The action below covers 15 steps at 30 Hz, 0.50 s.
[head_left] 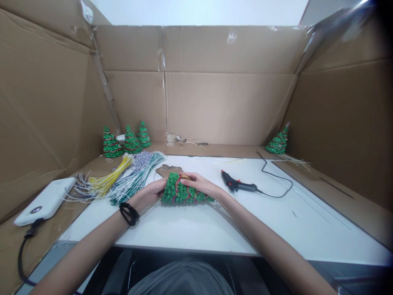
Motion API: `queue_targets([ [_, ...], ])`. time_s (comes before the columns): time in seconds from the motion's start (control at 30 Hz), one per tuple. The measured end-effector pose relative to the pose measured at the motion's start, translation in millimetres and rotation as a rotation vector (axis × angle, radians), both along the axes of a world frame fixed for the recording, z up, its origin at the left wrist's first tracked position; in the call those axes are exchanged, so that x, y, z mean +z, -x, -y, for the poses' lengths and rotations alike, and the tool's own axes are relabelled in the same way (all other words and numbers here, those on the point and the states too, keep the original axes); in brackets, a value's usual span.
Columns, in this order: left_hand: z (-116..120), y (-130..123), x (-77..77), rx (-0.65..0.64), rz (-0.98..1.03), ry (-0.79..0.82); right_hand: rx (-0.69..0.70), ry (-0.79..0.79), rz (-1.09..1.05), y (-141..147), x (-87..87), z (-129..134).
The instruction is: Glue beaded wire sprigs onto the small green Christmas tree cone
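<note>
A small green Christmas tree (181, 191), trimmed with red garland, lies on its side between my hands, low over the front part of the white board. At its left end my left hand (158, 186) is closed on it, the fingers mostly hidden behind the tree. My right hand (198, 183) grips it from above and behind, its fingertips over the upper side near a small yellowish bit (186, 177). Just behind the tree a torn piece of brown cardboard (167, 170) rests on the board.
A corded glue gun (238, 182) lies on the white board (211, 229) at right. Left are bundles of yellow (115, 176) and green-and-white wires (138, 176), plus a white power bank (46, 200). Several finished trees (132, 141) stand back left, another tree (278, 141) back right. Cardboard walls (227, 106) enclose the space.
</note>
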<state>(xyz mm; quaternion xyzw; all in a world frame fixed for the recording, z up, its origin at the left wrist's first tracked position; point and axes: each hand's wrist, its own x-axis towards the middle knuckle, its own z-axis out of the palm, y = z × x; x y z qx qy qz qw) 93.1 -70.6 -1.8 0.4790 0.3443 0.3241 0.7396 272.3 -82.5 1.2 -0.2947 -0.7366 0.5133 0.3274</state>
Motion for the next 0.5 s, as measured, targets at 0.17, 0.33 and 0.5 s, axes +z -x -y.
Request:
queue_targets([
  [0.17,-0.7,1.0,-3.7,0.036,-0.058,0.020,-0.011,-0.007,0.004,0.0,-1.6,-0.5],
  [0.33,-3.8,2.2,-10.5,0.049,-0.075,0.019,-0.020,-0.030,0.020,0.8,-2.2,-2.7],
  [0.5,-5.6,4.2,-14.4,0.067,-0.084,0.007,-0.043,-0.075,0.032,1.1,-5.5,-5.2],
])
